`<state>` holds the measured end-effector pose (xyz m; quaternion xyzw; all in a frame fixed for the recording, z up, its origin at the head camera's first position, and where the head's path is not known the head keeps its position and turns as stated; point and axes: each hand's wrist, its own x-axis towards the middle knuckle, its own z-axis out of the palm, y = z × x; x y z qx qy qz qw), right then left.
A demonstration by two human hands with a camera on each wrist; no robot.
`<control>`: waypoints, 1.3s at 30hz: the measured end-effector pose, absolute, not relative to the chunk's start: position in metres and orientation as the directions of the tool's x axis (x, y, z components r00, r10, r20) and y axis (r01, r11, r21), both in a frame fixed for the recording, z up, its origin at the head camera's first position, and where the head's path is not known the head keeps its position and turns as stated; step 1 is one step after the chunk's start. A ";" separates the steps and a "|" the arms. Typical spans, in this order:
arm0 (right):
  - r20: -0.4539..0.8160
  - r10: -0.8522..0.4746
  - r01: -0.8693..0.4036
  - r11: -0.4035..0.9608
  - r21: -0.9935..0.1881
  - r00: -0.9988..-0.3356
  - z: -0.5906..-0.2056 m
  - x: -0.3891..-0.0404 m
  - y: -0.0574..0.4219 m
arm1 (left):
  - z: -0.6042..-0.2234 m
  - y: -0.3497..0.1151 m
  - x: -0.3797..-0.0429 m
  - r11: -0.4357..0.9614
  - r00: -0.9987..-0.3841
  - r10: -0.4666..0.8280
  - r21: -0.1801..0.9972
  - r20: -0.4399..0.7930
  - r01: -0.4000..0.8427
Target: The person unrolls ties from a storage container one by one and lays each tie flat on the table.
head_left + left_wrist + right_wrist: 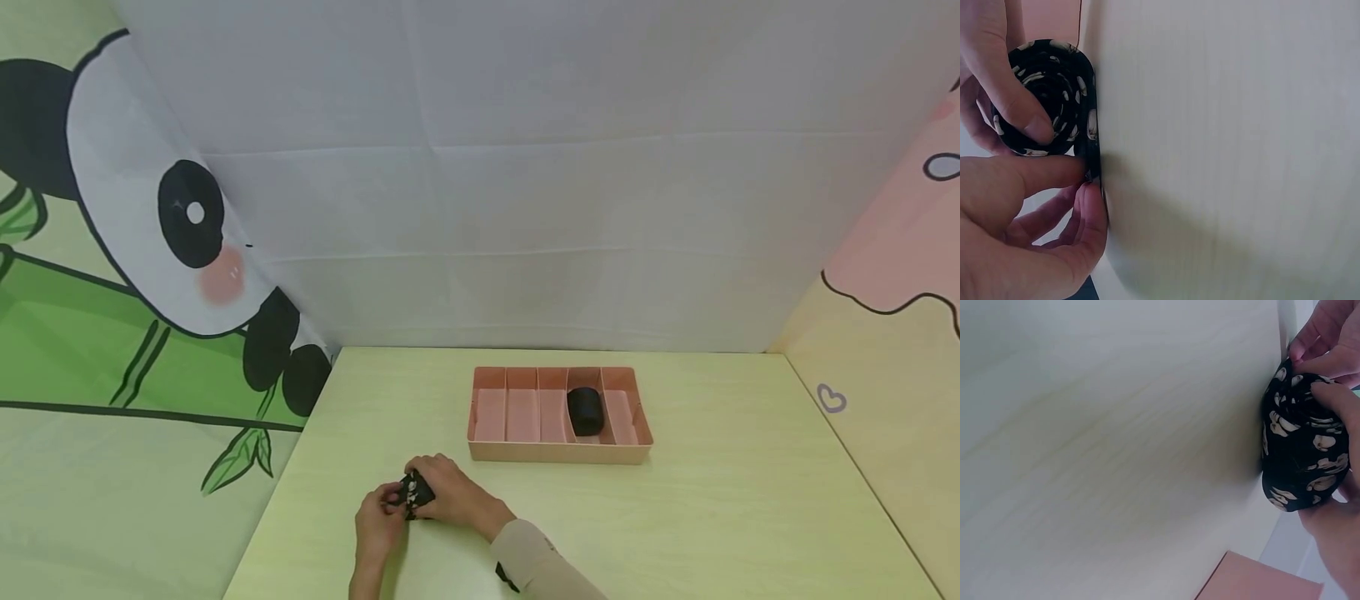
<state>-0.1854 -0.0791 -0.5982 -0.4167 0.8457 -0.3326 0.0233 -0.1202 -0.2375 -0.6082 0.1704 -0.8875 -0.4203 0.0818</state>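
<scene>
A black necktie (425, 492) with a cream floral print is rolled into a coil on the table, its spiral layers showing in the left wrist view. Curled around the coil is my right hand (459, 500), thumb across the spiral side and fingers on the far side. My left hand (377, 527) pinches the tie's loose end between thumb and fingers, low against the tabletop. In the right wrist view the outer wrap of the necktie (1310, 465) shows large pale flowers, and both hands meet at its upper end.
Behind the hands stands a pink tray (558, 452) with several compartments. A black roll (586, 412) sits in one compartment toward its right. The pale yellow table (735, 500) meets a white wall cloth at the back and printed cloths at both sides.
</scene>
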 end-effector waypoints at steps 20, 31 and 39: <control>0.313 -0.765 -0.770 0.345 -0.537 -0.562 -0.605 -0.191 -0.055 | -0.606 -0.233 -0.118 0.590 -0.927 -0.374 0.780 0.034 -0.210; 0.323 -0.765 -0.786 0.360 -0.503 -0.557 -0.604 -0.194 -0.044 | -0.607 -0.231 -0.118 0.592 -0.924 -0.379 0.779 0.044 -0.206; 0.309 -0.774 -0.786 0.360 -0.503 -0.553 -0.604 -0.196 -0.038 | -0.609 -0.231 -0.118 0.607 -0.926 -0.376 0.765 0.036 -0.216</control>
